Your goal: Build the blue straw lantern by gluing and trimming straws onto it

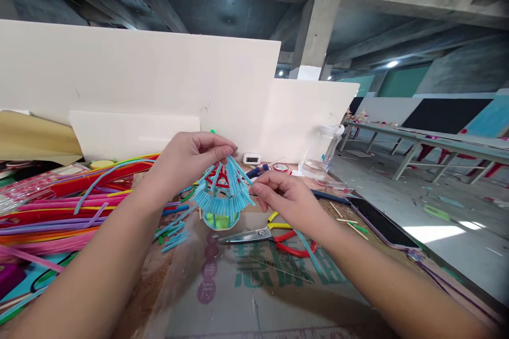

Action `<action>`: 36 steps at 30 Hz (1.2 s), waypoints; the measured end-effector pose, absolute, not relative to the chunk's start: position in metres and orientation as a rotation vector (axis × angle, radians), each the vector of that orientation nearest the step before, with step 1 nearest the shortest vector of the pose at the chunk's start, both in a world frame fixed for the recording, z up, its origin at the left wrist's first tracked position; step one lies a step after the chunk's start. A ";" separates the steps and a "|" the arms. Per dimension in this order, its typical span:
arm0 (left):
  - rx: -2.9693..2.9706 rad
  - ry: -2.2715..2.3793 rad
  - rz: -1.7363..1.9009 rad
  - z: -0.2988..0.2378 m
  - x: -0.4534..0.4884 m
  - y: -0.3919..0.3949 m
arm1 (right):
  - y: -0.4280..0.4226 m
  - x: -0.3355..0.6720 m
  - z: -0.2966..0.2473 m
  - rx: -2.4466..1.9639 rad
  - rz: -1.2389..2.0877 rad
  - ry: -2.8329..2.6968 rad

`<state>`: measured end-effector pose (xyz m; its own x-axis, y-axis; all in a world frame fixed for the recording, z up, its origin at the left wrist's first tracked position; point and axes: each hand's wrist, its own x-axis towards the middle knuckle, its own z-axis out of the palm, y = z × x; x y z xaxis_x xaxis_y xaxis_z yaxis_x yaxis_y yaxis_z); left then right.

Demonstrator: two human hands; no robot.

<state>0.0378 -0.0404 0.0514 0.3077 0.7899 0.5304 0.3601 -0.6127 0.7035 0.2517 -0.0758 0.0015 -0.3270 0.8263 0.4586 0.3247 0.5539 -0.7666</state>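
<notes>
Head view: the left hand (pixel 202 153) has thumb and forefinger pinched on the peak of a small blue-roofed model (pixel 225 204), which stands roughly upright at the far edge of a printed sheet (pixel 222 312). Opposite, the right hand (pixel 284 196) is curled, fingertips nearly together at the roof's right edge (whether they grip a strip, I cannot tell). With 2 hands on something that looks this light, a sideways tug could skew the slender upper strips, and too hard a pinch might crush the peak. Scissors (pixel 248 235) lie just in front; dragging the model nearer could catch its base on the blades. Cut blue pieces (pixel 175 235) sit near the left forearm, where a careless sweep would probably scatter them.
</notes>
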 end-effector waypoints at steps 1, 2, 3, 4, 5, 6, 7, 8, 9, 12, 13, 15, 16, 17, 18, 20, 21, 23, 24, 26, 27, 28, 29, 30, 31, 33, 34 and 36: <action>2.163 1.045 1.313 0.052 0.039 -0.045 | -0.076 0.252 0.004 -0.937 0.716 -1.895; 2.209 1.073 1.348 0.052 0.041 -0.049 | -0.076 0.252 0.007 -0.930 0.733 -1.885; 2.257 1.094 1.360 0.052 0.044 -0.053 | -0.076 0.251 0.010 -0.918 0.758 -1.866; 2.304 1.107 1.353 0.052 0.046 -0.056 | -0.076 0.250 0.013 -0.906 0.786 -1.849; 2.346 1.113 1.343 0.052 0.048 -0.058 | -0.076 0.248 0.016 -0.898 0.809 -1.842; 2.377 1.121 1.347 0.052 0.049 -0.059 | -0.076 0.246 0.018 -0.893 0.821 -1.844; 2.394 1.144 1.376 0.052 0.048 -0.058 | -0.076 0.245 0.020 -0.889 0.823 -1.845; 2.401 1.185 1.431 0.053 0.045 -0.056 | -0.075 0.244 0.021 -0.881 0.817 -1.844; 2.404 1.239 1.512 0.053 0.041 -0.053 | -0.075 0.245 0.022 -0.868 0.810 -1.838; 2.484 1.395 1.786 0.057 0.020 -0.041 | -0.073 0.250 0.025 -0.821 0.816 -1.792; 2.535 1.420 1.874 0.059 0.012 -0.038 | -0.072 0.253 0.027 -0.813 0.815 -1.781; 2.580 1.530 1.980 0.062 -0.002 -0.035 | -0.070 0.256 0.029 -0.798 0.804 -1.769; 2.534 1.595 2.048 0.064 -0.006 -0.035 | -0.069 0.256 0.029 -0.786 0.809 -1.760; 2.451 1.646 2.076 0.065 -0.010 -0.036 | -0.068 0.255 0.028 -0.771 0.827 -1.746; 2.368 1.666 2.039 0.066 -0.011 -0.036 | -0.067 0.252 0.025 -0.756 0.862 -1.728; 2.240 1.589 1.843 0.065 -0.008 -0.034 | -0.065 0.244 0.017 -0.743 0.950 -1.684; 2.224 1.519 1.693 0.064 -0.005 -0.032 | -0.063 0.240 0.011 -0.748 0.989 -1.662; 2.218 1.383 1.483 0.058 0.005 -0.023 | -0.060 0.232 -0.001 -0.781 1.031 -1.624; 2.213 1.366 1.419 0.054 0.009 -0.019 | -0.058 0.229 -0.006 -0.800 1.037 -1.611; 2.236 1.335 1.321 0.046 0.018 -0.010 | -0.054 0.225 -0.015 -0.832 1.033 -1.602; 2.248 1.332 1.287 0.043 0.021 -0.006 | -0.052 0.224 -0.017 -0.849 1.021 -1.603; 2.259 1.325 1.258 0.041 0.023 -0.004 | -0.050 0.223 -0.018 -0.867 1.003 -1.607; 2.265 1.310 1.229 0.039 0.025 -0.003 | -0.049 0.223 -0.018 -0.884 0.982 -1.615; 2.264 1.284 1.198 0.038 0.026 -0.003 | -0.047 0.222 -0.016 -0.897 0.963 -1.621; 2.258 1.248 1.169 0.038 0.026 -0.003 | -0.046 0.222 -0.014 -0.907 0.950 -1.630; 2.242 1.187 1.121 0.040 0.027 -0.006 | -0.045 0.220 -0.009 -0.923 0.941 -1.647; 2.240 1.176 1.106 0.040 0.028 -0.008 | -0.044 0.220 -0.007 -0.927 0.945 -1.650; 2.251 1.185 1.091 0.041 0.030 -0.010 | -0.044 0.218 -0.004 -0.936 0.951 -1.651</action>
<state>0.0299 -0.0100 0.0410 0.3463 0.8161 0.4627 0.5283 -0.5772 0.6227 0.2180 -0.0438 -0.0043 -0.2282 0.9042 0.3611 0.1414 0.3977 -0.9065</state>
